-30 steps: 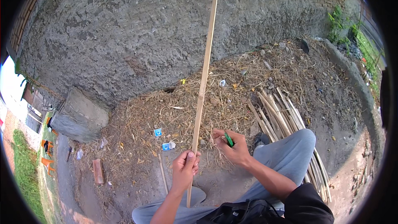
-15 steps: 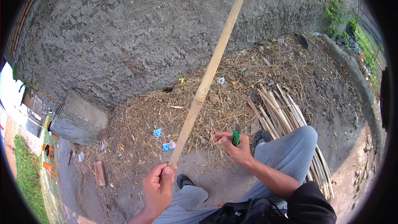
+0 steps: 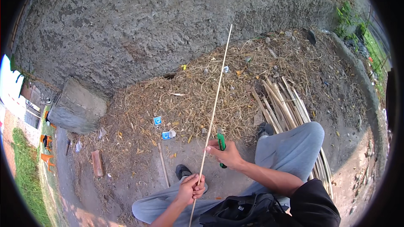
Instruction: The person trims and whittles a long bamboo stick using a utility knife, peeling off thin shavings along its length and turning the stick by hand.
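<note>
A long, thin bamboo strip [image 3: 218,88] slants up from my lap toward the wall, its narrow edge facing me. My left hand [image 3: 190,191] is closed around its lower part, and the tail end runs down past the hand. Higher up, my right hand [image 3: 228,155] holds a green utility knife [image 3: 221,142] upright in the palm. The tips of its thumb and index finger touch the strip. I cannot make out the knife's blade.
A bundle of bamboo strips [image 3: 290,111] lies beside my right leg. A thin stick [image 3: 163,164], a red brick [image 3: 97,163] and blue packets [image 3: 166,135] lie on the ground to the left. Beyond are a concrete block [image 3: 80,107] and a rough grey wall [image 3: 147,29].
The bamboo strip has turned from its broad face to its edge, and its far end has come into view. My left hand moved right and nearer; my right hand moved left, onto the strip.
</note>
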A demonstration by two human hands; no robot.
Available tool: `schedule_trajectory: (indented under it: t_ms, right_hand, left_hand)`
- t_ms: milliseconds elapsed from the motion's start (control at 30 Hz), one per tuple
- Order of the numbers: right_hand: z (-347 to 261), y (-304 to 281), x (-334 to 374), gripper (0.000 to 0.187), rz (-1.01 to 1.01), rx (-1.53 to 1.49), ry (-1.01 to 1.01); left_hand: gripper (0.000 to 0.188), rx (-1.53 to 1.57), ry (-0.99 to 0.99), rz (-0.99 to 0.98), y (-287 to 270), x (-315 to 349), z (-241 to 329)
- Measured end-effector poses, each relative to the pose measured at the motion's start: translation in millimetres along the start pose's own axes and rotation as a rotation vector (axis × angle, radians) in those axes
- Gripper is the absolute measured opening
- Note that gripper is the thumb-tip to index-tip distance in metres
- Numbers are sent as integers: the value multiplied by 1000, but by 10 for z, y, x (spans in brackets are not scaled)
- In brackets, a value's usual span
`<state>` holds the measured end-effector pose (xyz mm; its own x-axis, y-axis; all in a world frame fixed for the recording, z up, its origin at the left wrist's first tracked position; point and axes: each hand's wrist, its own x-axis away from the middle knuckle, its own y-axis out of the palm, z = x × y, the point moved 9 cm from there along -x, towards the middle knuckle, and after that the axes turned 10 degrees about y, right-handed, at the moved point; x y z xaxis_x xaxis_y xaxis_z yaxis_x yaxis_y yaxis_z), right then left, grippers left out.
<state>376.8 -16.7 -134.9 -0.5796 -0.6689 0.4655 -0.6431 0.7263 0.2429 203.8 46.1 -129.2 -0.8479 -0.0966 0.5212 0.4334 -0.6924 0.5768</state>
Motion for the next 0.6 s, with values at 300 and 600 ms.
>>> schedule_trajectory:
  t_ms: [300,600]
  right_hand:
    - [-46,30,-61,29,-77,-53,-117]
    - [-190,25,62,34,73,611,-195]
  left_hand:
    - [39,-201,-25,-2,270,-275,119]
    - [33,-161,138,143,150,-488,237]
